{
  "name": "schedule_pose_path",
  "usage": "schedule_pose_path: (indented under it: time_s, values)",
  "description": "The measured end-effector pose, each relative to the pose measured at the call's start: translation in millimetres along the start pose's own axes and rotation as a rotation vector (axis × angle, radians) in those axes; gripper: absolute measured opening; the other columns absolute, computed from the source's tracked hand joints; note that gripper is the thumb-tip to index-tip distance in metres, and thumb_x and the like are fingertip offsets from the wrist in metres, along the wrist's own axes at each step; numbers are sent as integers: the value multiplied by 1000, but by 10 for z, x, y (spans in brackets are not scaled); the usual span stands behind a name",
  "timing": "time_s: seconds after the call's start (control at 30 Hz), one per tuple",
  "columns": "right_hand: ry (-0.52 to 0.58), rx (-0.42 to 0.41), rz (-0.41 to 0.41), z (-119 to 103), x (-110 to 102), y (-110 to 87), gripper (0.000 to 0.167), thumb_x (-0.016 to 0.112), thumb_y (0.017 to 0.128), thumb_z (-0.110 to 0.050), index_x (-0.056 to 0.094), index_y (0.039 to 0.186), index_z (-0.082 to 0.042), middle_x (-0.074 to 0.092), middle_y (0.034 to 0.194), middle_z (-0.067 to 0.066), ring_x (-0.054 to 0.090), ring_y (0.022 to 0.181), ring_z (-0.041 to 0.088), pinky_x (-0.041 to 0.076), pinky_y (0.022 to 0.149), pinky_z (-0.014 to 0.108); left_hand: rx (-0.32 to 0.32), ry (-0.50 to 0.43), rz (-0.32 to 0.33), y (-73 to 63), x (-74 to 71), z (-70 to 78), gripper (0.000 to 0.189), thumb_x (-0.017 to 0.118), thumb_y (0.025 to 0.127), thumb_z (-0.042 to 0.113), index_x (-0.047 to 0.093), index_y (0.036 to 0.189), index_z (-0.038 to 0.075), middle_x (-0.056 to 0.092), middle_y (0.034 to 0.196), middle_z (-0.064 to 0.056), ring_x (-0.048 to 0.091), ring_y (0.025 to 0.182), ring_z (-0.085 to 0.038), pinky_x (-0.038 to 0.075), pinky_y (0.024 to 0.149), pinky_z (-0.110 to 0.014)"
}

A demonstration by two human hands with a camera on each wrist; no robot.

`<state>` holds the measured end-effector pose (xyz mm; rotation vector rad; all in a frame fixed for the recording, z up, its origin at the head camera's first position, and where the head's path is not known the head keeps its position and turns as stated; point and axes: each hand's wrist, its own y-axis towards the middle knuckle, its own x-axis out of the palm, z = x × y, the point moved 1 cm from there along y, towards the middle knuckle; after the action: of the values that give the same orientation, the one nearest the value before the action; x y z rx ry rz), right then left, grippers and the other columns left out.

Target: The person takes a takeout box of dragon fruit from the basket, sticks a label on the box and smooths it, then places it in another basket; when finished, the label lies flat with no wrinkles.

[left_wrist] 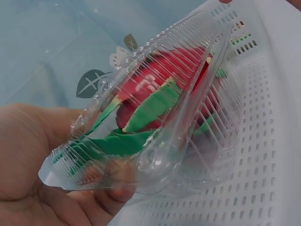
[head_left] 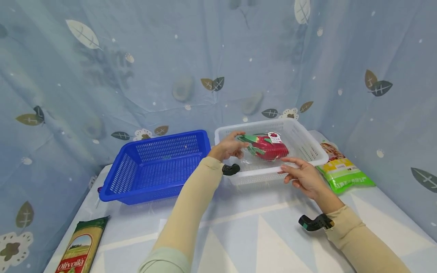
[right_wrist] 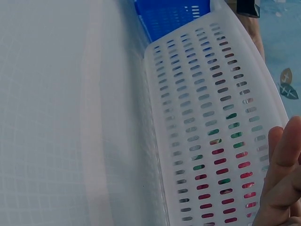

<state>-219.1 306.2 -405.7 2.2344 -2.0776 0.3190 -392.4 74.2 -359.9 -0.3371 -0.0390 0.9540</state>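
A clear plastic clamshell box point(left_wrist: 160, 157) holds a dragon fruit point(head_left: 271, 148), red with green scales and a white label on the lid. My left hand point(head_left: 229, 147) grips one end of the box, thumb on one face and fingers beneath, as the left wrist view shows. The box is tilted inside the white basket point(head_left: 218, 132). My right hand point(head_left: 304, 176) is at the basket's front rim, its fingers loosely bent and close to the box's near corner. In the right wrist view, the fingers point(right_wrist: 284, 165) show beside the basket wall, holding nothing.
Left of the white basket stands a blue basket point(head_left: 157, 191). A green and yellow food bag point(head_left: 345, 170) lies at the right. At the front left is an Olivoilà packet point(head_left: 80, 246). A patterned curtain point(head_left: 153, 68) hangs behind the table.
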Motion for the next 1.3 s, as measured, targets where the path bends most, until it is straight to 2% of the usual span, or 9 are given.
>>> schedule_pose_path:
  time_s: [0.17, 0.33, 0.63, 0.9, 1.1, 1.2, 1.3]
  values:
    - [9, -8, -9, 12, 5, -20, 39, 63, 97, -17, 55, 135, -16, 76, 88, -5, 65, 57, 6, 41, 42, 13, -19, 39, 3, -20, 69, -6, 67, 62, 97, 13, 27, 153, 25, 49, 127, -16, 48, 52, -16, 49, 54, -28]
    - [23, -20, -10, 7, 10, -15, 31, 62, 97, -16, 60, 127, -22, 76, 86, -6, 65, 56, 6, 41, 41, 13, -32, 56, 5, -45, 117, 21, 66, 60, 98, 13, 25, 153, 25, 47, 134, -18, 45, 53, -16, 49, 55, -29]
    - [-12, -15, 8, 10, 17, -16, 42, 64, 96, -19, 52, 136, -14, 75, 85, -6, 65, 56, 6, 41, 42, 14, -72, 84, 27, -39, 127, -1, 66, 60, 98, 15, 25, 153, 27, 45, 143, -19, 46, 51, -18, 50, 53, -30]
    - [-2, -13, -6, 37, 17, -34, 28, 63, 97, -19, 60, 125, -24, 75, 85, -7, 64, 56, 5, 40, 42, 14, -86, 112, 57, -46, 150, -44, 66, 59, 99, 15, 25, 154, 28, 45, 142, -21, 45, 50, -18, 48, 52, -29]
    - [8, -25, -9, 43, 17, -38, 29, 61, 98, -17, 59, 127, -20, 75, 83, -6, 64, 56, 5, 41, 41, 14, -110, 167, 65, -50, 155, -43, 68, 58, 99, 16, 23, 155, 32, 46, 142, -21, 43, 49, -17, 46, 52, -29]
    - [8, -31, -8, 39, 17, -31, 29, 62, 98, -17, 60, 126, -21, 75, 83, -6, 65, 56, 5, 41, 42, 14, -120, 188, 88, -62, 160, -28, 67, 59, 99, 18, 25, 154, 34, 49, 137, -17, 42, 54, -16, 50, 59, -32]
    - [7, -35, -7, 37, 14, -30, 28, 62, 98, -17, 60, 125, -21, 75, 83, -6, 65, 56, 6, 41, 41, 14, -132, 205, 112, -89, 177, -3, 66, 60, 99, 20, 28, 154, 36, 50, 135, -14, 47, 67, -19, 57, 76, -39]
